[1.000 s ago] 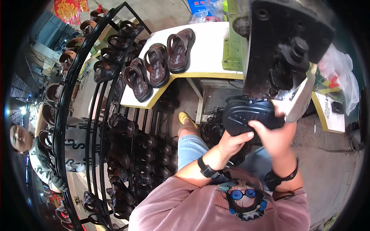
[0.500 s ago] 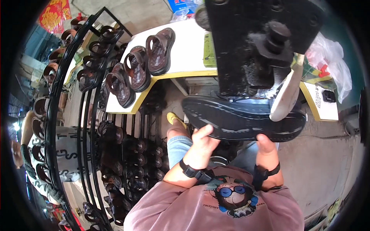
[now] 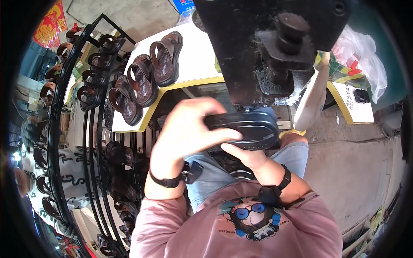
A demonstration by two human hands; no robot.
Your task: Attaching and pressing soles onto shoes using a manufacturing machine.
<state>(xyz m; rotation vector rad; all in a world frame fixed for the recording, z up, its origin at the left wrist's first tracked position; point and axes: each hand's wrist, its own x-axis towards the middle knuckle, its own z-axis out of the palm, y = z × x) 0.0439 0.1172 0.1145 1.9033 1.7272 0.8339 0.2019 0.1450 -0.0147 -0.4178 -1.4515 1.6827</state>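
Grey floor (image 3: 340, 185) lies below white table (image 3: 195, 56) and held sole (image 3: 256, 133).

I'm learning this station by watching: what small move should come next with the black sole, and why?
Probably a slight turn of the black sole, bringing more of its curved rim under the black machine. Its upper edge sits close below the machine's lower tip, the left hand grips one end, and the right hand is at the lower edge.
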